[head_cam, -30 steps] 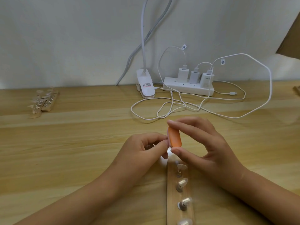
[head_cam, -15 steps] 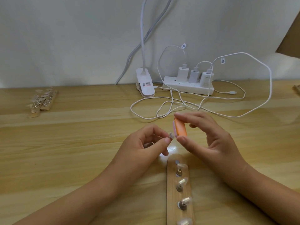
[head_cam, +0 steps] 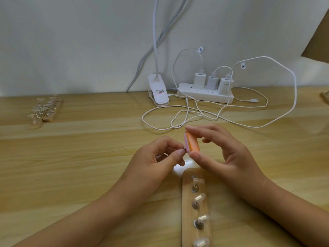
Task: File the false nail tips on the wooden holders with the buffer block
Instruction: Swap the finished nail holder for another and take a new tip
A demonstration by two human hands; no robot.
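hands now nearer 12 o'clock; l hand point(head_cam: 156, 157) pinches small clear nail tip point(head_cam: 184, 150) against orange-pink buffer block point(head_cam: 192, 142) pinched by r hand point(head_cam: 222, 154); long wooden holder strip point(head_cam: 187, 216), 6 o'clock, holds four tips point(head_cam: 199, 198)

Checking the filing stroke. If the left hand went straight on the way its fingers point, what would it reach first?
The buffer block in the right hand: the left hand points at its pink side, and the nail tip it pinches seems to touch it.

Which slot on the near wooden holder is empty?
The far-end slot of the wooden holder: a bare metal disc, while the other slots each carry a nail tip.
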